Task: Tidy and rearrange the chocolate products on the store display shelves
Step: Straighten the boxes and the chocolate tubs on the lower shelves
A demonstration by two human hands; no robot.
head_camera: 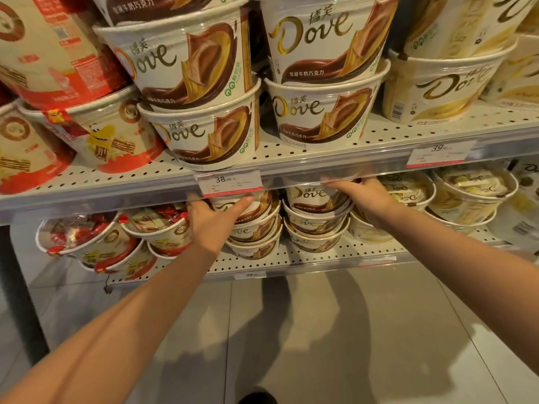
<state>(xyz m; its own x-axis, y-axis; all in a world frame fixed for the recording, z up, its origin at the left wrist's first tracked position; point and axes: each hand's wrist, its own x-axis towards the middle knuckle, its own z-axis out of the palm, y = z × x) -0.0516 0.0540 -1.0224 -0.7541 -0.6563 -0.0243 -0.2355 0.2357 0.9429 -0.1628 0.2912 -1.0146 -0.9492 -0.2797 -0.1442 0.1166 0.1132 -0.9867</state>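
Two stacks of brown-and-white Dove chocolate tubs stand on the lower shelf (291,259). My left hand (211,220) grips the left side of the left stack's top tub (256,204). My right hand (364,196) is wrapped over the right side of the right stack's top tub (309,193). The upper shelf rail hides the tops of both tubs and part of my fingers. More brown Dove tubs (204,135) sit stacked on the upper shelf (379,132).
Red-and-white tubs (87,240) lie tilted at the lower left. Pale yellow Dove tubs (466,196) fill the lower right, and more (437,86) stand on the upper right. Price tags (229,183) hang on the upper shelf rail. Grey tiled floor (291,330) lies below.
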